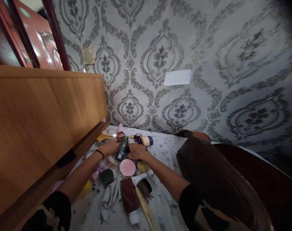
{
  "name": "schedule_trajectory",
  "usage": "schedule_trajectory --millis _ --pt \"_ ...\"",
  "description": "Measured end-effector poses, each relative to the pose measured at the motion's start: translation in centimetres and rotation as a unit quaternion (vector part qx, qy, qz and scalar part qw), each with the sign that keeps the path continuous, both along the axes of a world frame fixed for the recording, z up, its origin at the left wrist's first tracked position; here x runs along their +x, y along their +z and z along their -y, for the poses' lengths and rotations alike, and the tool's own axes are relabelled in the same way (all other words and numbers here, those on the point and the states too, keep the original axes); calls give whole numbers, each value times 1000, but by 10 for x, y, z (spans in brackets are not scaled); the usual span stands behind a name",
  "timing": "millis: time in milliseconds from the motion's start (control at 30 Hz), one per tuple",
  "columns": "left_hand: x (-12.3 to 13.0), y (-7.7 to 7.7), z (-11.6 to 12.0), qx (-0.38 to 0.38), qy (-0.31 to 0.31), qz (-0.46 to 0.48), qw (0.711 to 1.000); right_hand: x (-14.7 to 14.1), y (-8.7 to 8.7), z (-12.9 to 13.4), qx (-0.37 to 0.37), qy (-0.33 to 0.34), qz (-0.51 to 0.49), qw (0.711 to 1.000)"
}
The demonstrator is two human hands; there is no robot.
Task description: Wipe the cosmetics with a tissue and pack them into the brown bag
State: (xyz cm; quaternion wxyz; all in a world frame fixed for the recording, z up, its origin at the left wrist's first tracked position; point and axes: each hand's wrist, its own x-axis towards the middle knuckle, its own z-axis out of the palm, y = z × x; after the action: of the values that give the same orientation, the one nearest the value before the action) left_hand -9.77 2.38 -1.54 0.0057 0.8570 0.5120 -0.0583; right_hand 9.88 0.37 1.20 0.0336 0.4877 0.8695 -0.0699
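Note:
A dark green bottle [122, 149] leans between my two hands. My left hand [111, 147], with a black band at the wrist, reaches in from its left side; its fingertips are hidden by the bottle. On the other side my right hand [137, 151] is closed, fingers curled down around something dark that I cannot make out. Just in front lies a round pink compact [127, 167], beside a small yellowish jar [142, 166]. Behind the right hand a beige tube with a dark blue cap [147, 141] lies on its side. A gold-coloured item [102, 138] is beyond the left hand.
Nearer me lie a dark red bottle with a white cap [129, 197], a dark round jar [107, 176], a black-lidded jar [144, 187] and a crumpled white cloth [109, 199]. A wooden panel [49, 122] rises at left; a dark brown bag [208, 173] stands at right.

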Motion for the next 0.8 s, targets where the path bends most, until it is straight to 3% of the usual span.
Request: schedule_trajectory --millis 233,567,800 --pt "9 11 14 -1 24 5 1000 -4 -4 -6 9 15 15 1000" --pt "10 4 -6 -31 64 2 997 -9 -4 -26 7 2 46 999" --pt "13 -1 -19 -2 91 -4 996 -8 -6 -29 6 0 36 999"
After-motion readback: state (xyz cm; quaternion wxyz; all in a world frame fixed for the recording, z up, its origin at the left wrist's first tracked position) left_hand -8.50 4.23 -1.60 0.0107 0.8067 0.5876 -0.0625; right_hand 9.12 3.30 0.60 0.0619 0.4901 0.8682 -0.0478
